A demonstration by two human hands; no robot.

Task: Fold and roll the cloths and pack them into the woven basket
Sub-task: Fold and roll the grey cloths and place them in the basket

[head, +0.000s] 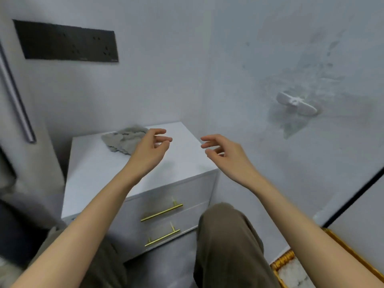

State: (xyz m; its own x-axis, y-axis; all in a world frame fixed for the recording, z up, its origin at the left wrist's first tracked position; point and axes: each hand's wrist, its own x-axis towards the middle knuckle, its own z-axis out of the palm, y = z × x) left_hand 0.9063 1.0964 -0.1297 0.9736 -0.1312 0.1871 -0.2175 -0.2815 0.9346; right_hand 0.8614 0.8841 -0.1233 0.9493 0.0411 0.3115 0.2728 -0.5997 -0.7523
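Note:
A crumpled grey cloth [125,140] lies at the back left of a white cabinet top [99,173]. My left hand [150,147] hovers just right of the cloth, fingers loosely curled, holding nothing. My right hand [223,151] floats over the cabinet's right edge, also relaxed and empty. The rim of a woven basket [283,260] peeks in at the bottom right on the floor, with something pale inside it.
The cabinet has two drawers with brass handles [162,213]. My knees in brown trousers [226,242] sit close to its front. A black socket panel [66,43] and a white wall hook [297,103] are on the walls; a dark strip [353,196] runs down the right.

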